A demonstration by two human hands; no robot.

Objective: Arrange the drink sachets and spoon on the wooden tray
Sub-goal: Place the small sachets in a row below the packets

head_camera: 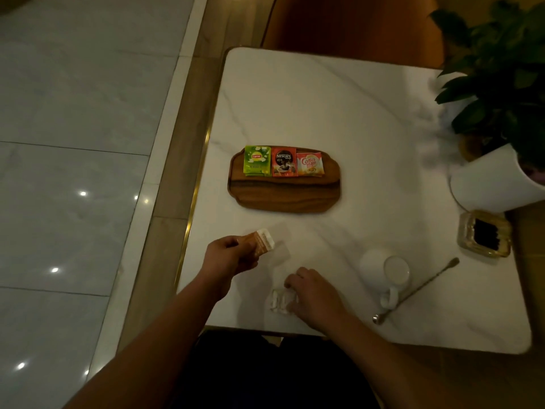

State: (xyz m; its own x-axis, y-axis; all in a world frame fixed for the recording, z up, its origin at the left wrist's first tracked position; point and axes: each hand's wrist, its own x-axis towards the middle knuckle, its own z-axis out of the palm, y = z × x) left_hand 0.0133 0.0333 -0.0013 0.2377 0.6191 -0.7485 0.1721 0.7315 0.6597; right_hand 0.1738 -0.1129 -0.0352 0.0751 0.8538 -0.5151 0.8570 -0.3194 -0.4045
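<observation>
Near the tabletop's front edge, the left hand (pixel 228 255) pinches an orange sachet (pixel 262 240), likely for the bare strip of the wooden tray (pixel 283 196). The right hand (pixel 312 293) grips white sachets (pixel 280 301), and the spoon (pixel 418 290) lies rightward.

Two bare forearms reach forward from the bottom of the frame, over the near edge of the bench (pixel 324 113). The left hand (pixel 228 252), knuckles up and the farther forward of the two, pinches an orange sachet (pixel 262 242) between thumb and curled fingers. The right hand (pixel 314 293), nearer the body, lies palm down, fingers and thumb curled around a white sachet (pixel 281 301).
</observation>
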